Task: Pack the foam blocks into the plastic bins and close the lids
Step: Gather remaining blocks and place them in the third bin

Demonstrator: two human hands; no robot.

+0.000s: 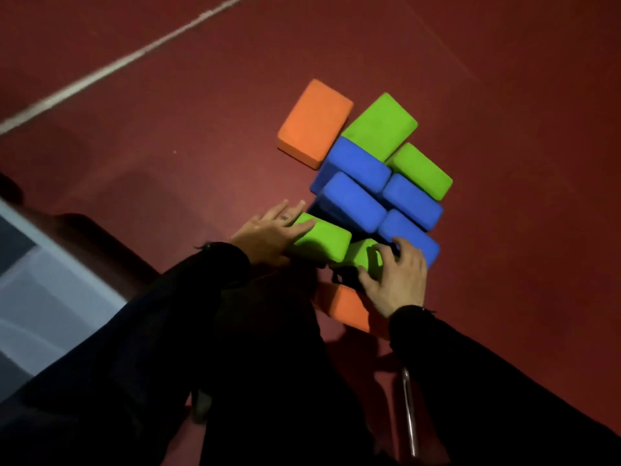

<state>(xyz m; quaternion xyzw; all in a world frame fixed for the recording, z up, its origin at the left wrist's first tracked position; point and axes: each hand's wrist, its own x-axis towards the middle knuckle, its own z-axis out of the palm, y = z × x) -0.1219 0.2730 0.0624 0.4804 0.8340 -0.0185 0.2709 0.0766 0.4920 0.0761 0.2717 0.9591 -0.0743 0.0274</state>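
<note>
Left hand (268, 235) lies on the near green rectangular foam block (319, 242), fingers stretched flat along its left end and top, not curled round it. Right hand (395, 277) has its fingers bent down over a second green foam block (364, 252), just right of the first, the two blocks touching; thumb side of that grip is hidden, so how firmly it holds I cannot tell.

Directly beyond both hands: a cluster of four blue foam blocks (356, 201), packed against each other. Past those, two more green foam blocks (381, 124), and left of them an orange foam block (314, 124) lying flat on the dark red floor (504, 95). Under the right wrist, another orange foam block (349, 306), partly hidden.

Far left of the left hand, a translucent plastic bin (43, 297), blurred, only a corner in view.
</note>
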